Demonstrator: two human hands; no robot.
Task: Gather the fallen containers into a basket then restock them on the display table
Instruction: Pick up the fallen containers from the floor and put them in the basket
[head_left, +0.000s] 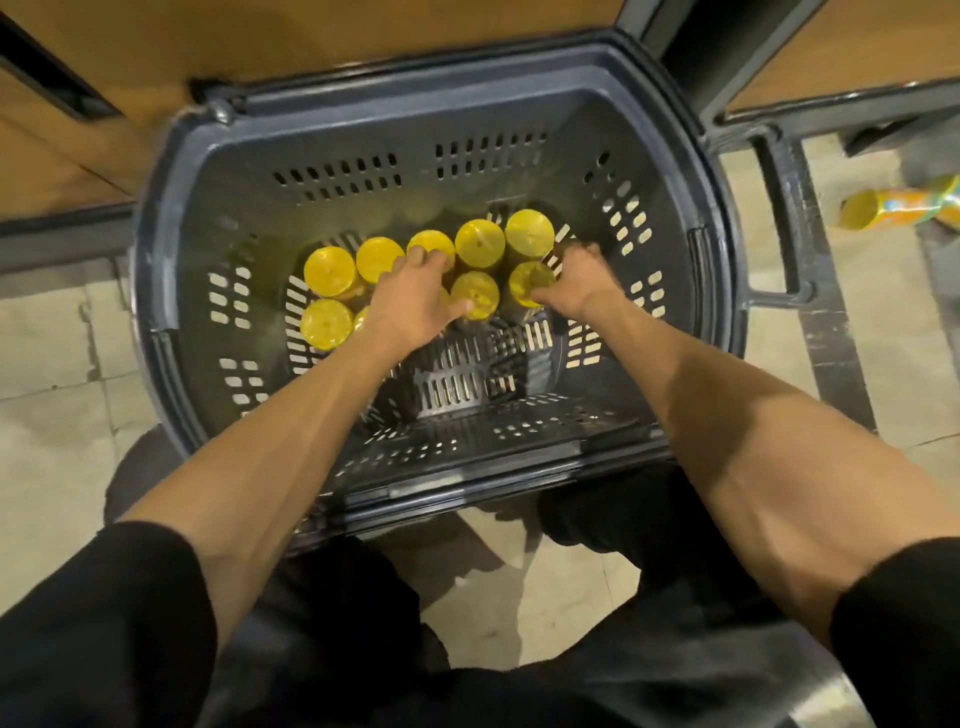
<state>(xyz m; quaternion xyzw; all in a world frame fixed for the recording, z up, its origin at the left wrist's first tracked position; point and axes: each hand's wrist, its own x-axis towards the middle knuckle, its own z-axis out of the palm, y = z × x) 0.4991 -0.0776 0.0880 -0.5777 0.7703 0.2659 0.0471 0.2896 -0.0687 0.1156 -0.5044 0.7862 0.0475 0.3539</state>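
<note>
A dark grey plastic basket (171, 249) stands on the floor in front of me. Several containers with yellow lids (480, 243) stand upright in two rows at its far end. My left hand (410, 301) reaches down over the middle of the rows, fingers spread on a container hidden beneath it. My right hand (571, 278) grips the yellow-lidded container (527, 280) at the right end of the near row. One more container (893, 208) lies on its side on the floor to the far right, outside the basket.
The basket's handle (779, 218) hangs out on the right. A wooden display stand with dark metal framing (67, 83) rises behind the basket. My knees in black trousers flank the basket's near edge. Pale floor tiles (47, 374) lie to the left.
</note>
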